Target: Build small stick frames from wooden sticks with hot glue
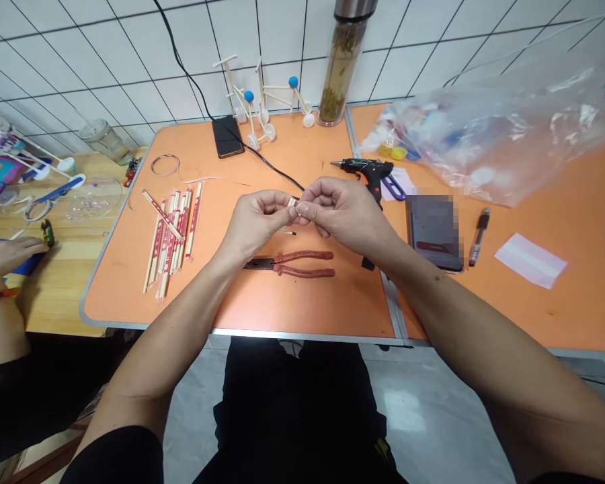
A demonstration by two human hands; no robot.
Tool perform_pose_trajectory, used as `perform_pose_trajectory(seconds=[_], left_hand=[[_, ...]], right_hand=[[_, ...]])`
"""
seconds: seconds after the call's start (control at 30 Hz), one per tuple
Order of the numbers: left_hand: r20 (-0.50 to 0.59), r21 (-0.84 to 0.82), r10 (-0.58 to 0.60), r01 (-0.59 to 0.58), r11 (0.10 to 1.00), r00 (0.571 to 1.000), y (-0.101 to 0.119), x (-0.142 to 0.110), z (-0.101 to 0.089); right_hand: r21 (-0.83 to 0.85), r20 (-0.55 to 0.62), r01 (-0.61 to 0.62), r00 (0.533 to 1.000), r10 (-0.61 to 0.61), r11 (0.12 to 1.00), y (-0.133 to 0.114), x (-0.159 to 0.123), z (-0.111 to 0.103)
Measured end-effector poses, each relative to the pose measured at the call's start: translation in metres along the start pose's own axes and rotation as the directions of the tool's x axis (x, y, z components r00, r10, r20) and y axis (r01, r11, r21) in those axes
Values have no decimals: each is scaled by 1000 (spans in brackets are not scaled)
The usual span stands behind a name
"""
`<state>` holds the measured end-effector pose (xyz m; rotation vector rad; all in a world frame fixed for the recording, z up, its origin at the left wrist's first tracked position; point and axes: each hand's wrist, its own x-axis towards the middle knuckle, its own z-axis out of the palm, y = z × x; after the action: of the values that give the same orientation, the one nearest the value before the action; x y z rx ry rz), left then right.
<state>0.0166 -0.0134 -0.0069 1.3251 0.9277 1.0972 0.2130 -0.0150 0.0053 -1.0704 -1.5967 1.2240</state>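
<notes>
1. Closely, the left hand (255,222) and right hand (340,212) are working together above the orange folding table (115,289), both pinching a small pale stick piece (293,202) between thumbs and fingertips, knuckles almost touching.
2. Fingers are hiding most of it, so its material is hard to tell; it is perhaps wood. A tight fingertip pinch seems right for something this small.
3. Red-handled pliers (302,264) are lying just below the hands, a hot glue gun (366,171) is resting to the right, and paper-wrapped chopsticks (174,235) are lying in a loose bundle to the left.
</notes>
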Motion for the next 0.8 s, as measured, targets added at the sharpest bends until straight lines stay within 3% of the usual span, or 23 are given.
perform_pose_trajectory(seconds=[0.3,0.6,0.7,0.8], left_hand=[[49,69,-5,1,998,999,1,-1,-1],[-213,76,29,-13,997,977,0,5,-10],[-246,66,39,-24,998,969,0,6,-11],[-240,65,40,-25,998,970,-2,6,-9]], right_hand=[[36,-14,5,1000,-4,999,1,0,2],[-57,-42,32,999,-35,998,1,-1,-8],[-120,-82,54,995,-64,991,6,1,-8],[-285,-106,112,983,-147,952,7,1,-8]])
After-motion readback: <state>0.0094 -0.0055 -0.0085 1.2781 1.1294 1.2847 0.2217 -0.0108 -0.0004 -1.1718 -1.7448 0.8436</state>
